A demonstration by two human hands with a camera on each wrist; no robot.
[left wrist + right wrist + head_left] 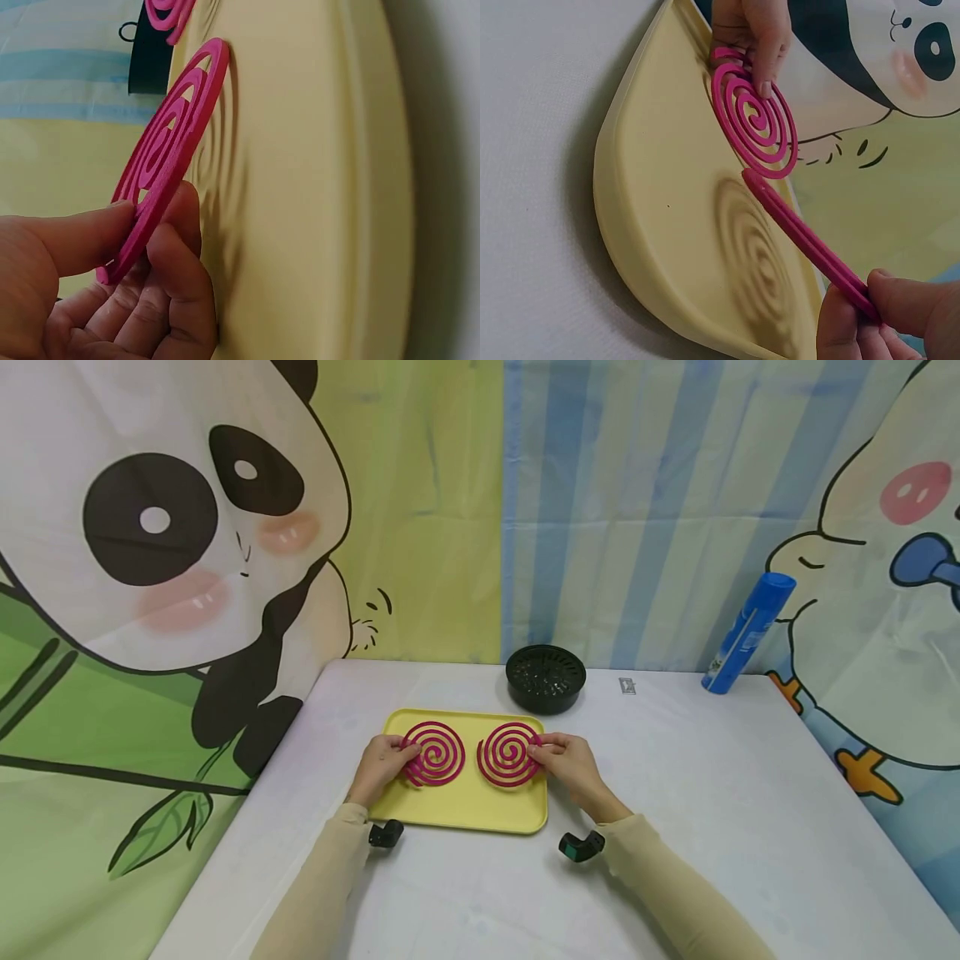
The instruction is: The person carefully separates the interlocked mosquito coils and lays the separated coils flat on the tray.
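Observation:
Over a yellow tray (465, 814), each hand holds a pink-red mosquito coil. The left hand (381, 767) pinches the outer edge of the left coil (442, 760) between thumb and fingers. Seen in the left wrist view, this coil (169, 146) is tilted, with its shadow on the tray. My right hand (573, 766) pinches the right coil (506, 758) by its right edge. In the right wrist view the right coil (810, 244) shows nearly edge-on, raised above the tray, and a spiral shadow falls below it. A gap separates the two coils in the head view.
Behind the tray stands a round black holder (546, 681) with a slotted top. A small metal piece (627, 686) lies to its right. Farther right, a blue spray can (748, 633) stands near the table's back edge. Cartoon-printed curtains (427, 510) hang behind the white table (675, 760).

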